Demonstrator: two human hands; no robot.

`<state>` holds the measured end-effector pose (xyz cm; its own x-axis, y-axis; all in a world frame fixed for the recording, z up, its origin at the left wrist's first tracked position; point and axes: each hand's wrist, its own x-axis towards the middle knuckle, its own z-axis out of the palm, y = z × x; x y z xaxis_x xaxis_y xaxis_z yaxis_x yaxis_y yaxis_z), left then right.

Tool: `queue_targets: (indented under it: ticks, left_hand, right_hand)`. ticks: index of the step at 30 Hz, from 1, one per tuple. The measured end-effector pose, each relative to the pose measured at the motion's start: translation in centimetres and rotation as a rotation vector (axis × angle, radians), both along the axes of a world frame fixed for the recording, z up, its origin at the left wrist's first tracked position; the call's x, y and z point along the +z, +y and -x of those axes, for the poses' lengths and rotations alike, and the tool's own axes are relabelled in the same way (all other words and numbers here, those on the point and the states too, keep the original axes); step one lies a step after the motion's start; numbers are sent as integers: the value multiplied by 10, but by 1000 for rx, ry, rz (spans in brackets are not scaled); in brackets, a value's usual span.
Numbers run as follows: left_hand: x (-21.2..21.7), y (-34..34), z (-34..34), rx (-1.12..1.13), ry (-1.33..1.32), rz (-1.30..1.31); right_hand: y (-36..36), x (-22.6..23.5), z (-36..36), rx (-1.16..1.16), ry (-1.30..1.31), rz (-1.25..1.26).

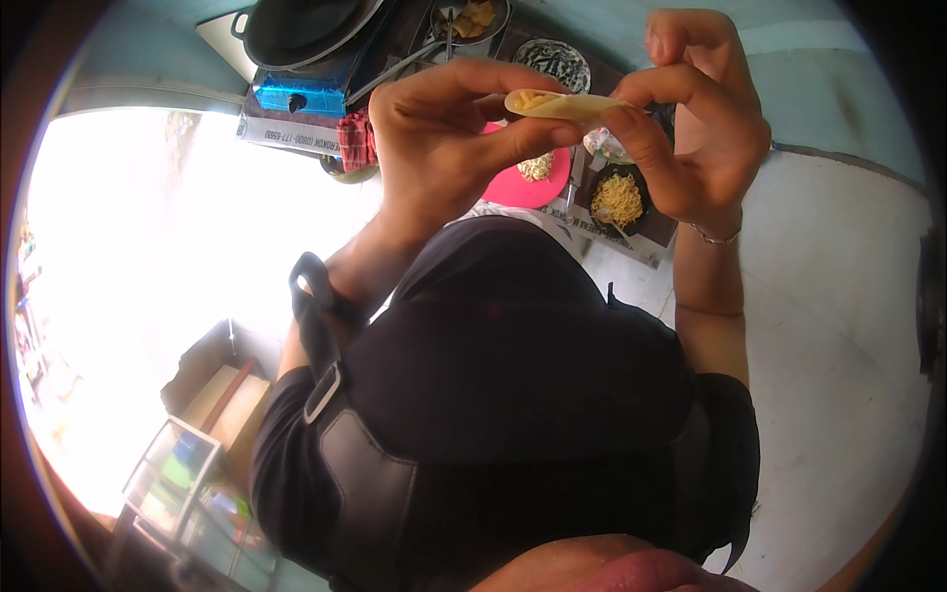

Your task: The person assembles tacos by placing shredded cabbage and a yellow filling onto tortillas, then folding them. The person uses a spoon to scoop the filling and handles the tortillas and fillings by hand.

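Raised above the table, a folded pale dough wrapper (582,109) shows yellowish filling at its open left end. My left hand (439,138) pinches that end between thumb and fingers. At the other end, the thumb and index finger of my right hand (705,138) press the dough edge, and its other fingers are curled. Below the hands lies a pink plate (503,183) with a pale, shredded-looking food on it. To its right stands a dark bowl of yellow noodles (619,200) with a utensil in it. A clear plastic bag (607,146) is partly hidden behind my right hand.
A black wok (301,30) sits on a blue stove (306,96) at the far left. Beside it are a pan of brown fried pieces (478,18) and a black-and-white speckled bowl (552,71). A red checked cloth (355,141) hangs at the table edge.
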<state>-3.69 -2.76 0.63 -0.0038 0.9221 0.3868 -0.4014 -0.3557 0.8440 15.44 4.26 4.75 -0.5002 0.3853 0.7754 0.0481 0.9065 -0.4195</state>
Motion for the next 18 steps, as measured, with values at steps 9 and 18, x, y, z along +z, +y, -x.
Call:
queue_targets:
  ticks: [9, 18]
  left_hand:
    - [-7, 15, 3, 125, 113, -496]
    - [2, 20, 10, 183, 256, -771]
  right_hand:
    - [-17, 10, 1, -130, -28, -88]
    - [-20, 15, -7, -85, -37, -112]
